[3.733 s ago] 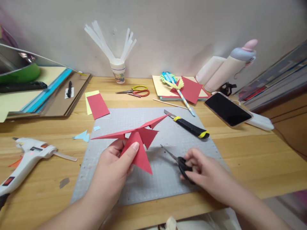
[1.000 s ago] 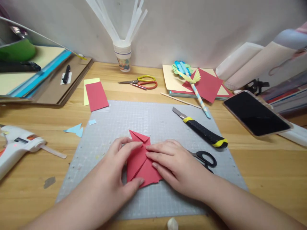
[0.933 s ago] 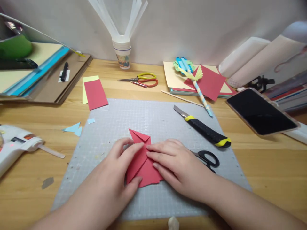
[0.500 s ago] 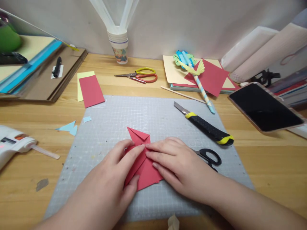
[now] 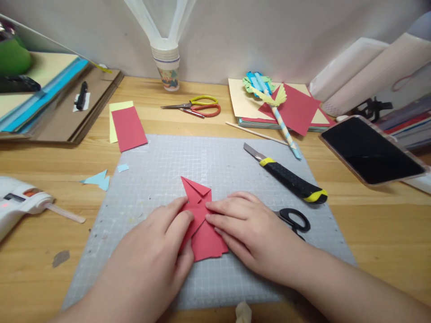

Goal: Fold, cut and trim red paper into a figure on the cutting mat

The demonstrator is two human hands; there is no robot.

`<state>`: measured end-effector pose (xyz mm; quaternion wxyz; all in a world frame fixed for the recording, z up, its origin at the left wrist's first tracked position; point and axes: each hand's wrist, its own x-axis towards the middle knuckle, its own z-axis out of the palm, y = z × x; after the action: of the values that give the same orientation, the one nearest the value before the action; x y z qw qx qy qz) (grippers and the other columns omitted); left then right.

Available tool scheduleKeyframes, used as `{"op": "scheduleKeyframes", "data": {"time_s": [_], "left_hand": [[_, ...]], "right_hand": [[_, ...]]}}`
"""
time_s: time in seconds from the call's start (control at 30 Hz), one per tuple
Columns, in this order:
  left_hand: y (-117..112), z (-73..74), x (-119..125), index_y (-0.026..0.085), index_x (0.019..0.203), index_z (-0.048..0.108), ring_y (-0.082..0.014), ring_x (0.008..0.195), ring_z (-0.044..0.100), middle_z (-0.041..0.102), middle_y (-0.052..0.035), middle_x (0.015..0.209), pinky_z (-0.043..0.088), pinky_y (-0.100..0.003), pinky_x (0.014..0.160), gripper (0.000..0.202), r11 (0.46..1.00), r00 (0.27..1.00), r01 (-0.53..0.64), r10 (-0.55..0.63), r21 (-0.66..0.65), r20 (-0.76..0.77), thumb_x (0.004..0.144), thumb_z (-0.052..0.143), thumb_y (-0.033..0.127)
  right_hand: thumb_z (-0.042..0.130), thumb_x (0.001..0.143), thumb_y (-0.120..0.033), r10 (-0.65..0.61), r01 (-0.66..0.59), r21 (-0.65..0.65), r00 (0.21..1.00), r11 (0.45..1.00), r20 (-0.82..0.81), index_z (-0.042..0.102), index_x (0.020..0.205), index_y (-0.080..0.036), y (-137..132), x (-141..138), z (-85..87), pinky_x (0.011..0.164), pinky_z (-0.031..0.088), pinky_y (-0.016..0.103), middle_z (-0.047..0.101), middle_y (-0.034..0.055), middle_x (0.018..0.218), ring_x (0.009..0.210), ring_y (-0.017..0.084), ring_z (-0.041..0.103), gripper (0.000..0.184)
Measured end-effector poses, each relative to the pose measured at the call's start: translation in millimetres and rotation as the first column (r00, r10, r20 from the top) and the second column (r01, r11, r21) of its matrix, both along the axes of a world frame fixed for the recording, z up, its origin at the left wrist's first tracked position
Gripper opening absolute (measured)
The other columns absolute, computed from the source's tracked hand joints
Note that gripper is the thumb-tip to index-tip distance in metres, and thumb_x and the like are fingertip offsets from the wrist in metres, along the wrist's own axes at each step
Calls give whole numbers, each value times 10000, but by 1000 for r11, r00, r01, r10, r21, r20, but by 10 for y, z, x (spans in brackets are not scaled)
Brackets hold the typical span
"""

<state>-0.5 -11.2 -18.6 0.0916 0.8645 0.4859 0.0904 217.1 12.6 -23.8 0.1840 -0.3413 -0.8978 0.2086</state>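
A folded piece of red paper [image 5: 208, 242] lies on the grey cutting mat [image 5: 175, 157], its pointed flap angled up toward the far left. My left hand [image 5: 164, 242] grips the paper's left side, with the thumb at the near edge and the fingers bent over a fold. Resting on the right side of the same paper, my right hand [image 5: 242, 224] presses it down with outstretched fingertips. Black-handled scissors [image 5: 295, 220] lie just beyond my right hand, their blades mostly hidden by it. A utility knife [image 5: 286, 175] with its blade out is farther right.
At the left stands a white glue gun [image 5: 23, 202]; light-blue scraps [image 5: 97, 178] lie near the mat. Behind are a red card [image 5: 129, 128], yellow-and-red-handled scissors [image 5: 202, 106], stacked paper cups [image 5: 168, 67] and a paper flower [image 5: 266, 89]. A tablet [image 5: 373, 150] leans at the right.
My left fingers have drawn back slightly to the left and nearer, uncovering more of the paper's middle. The left flap now lies folded further over. My right hand has barely moved.
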Motion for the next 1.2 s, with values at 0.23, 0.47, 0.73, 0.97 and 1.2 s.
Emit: {"op": "scheduleKeyframes", "data": {"time_s": [0.23,0.47,0.73,0.97,1.2], "left_hand": [[56,60,42,173,888,661,-286,837,633,699,-120,1002,540,-457,691,211,980,986,137,-121,147,-113,818,465,139],[103,38,26,181,993,653,-272,839,613,683,-99,982,507,-442,722,241,990,988,121,-113,73,-106,860,457,140],[70,23,-109,169,1284,559,-302,1135,564,610,-125,1296,461,-469,932,424,965,981,185,-170,186,-93,865,495,160],[18,-22,-135,211,1344,488,-297,1236,497,547,-103,1372,423,-487,1001,499,999,999,30,-29,24,-25,851,537,275],[-30,-43,-97,198,1273,529,-285,1166,527,586,-115,1288,425,-488,959,399,1000,1000,3,-3,18,18,885,524,290]], "right_hand": [[462,948,-134,13,-12,-8,998,1000,56,654,1137,-163,-14,7,1,1014,370,463,671,91,1225,1081,218,607,271],[454,969,-164,-34,35,-14,996,999,84,613,1213,-147,4,14,-1,994,369,447,656,88,1232,1135,222,566,292],[470,963,-164,-17,18,-10,995,1000,97,600,1235,-144,5,24,-20,1028,317,433,649,78,1230,1144,211,546,302],[478,959,-159,-10,12,-21,996,1000,84,606,1219,-150,9,32,-15,1028,292,431,654,74,1217,1131,213,551,289],[482,957,-160,-9,11,-17,997,1000,82,607,1211,-153,6,41,-18,1035,270,427,652,70,1212,1116,209,551,283]]}}
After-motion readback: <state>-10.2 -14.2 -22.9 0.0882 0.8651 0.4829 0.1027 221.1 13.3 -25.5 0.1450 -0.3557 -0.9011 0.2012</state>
